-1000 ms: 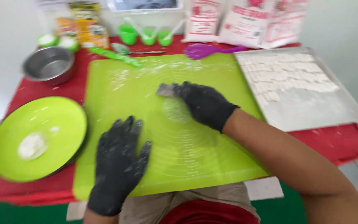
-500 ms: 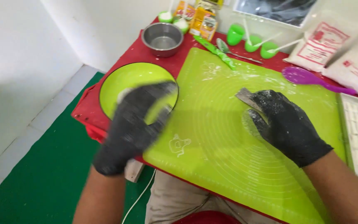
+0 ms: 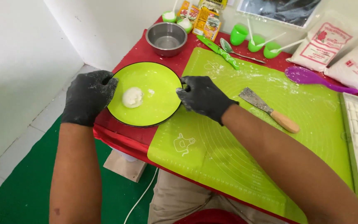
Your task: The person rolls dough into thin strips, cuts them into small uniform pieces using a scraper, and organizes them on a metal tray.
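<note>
Red tabletop (image 3: 146, 52), green mat (image 3: 245, 137), white wall (image 3: 104, 25)

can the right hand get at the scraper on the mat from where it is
Probably yes: the right hand grips the green plate rim, and the wooden-handled scraper lies just beside it on the green mat, with nothing between.
</note>
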